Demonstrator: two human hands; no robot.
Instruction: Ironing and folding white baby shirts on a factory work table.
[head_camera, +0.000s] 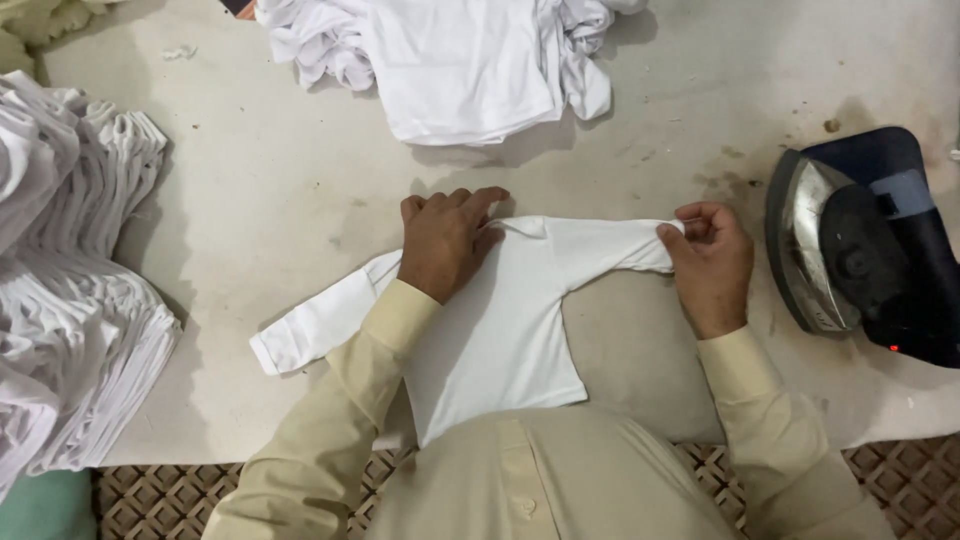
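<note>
A small white long-sleeved shirt (500, 320) lies flat on the table (280, 180). The left hand (445, 243) presses open-palmed on its shoulder, gripping nothing; the right hand (712, 262) pinches the sleeve cuff (668, 235) (sleeve stretched sideways). An iron (850, 245) rests just beside the right hand.

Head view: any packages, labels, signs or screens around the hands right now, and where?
No packages, signs or screens.
Iron: right of the right hand, tipped on its side, dark body, grey patch like a label, tiny red light at its lower edge.
Small white shirt: under the left hand, no tag visible.
</note>
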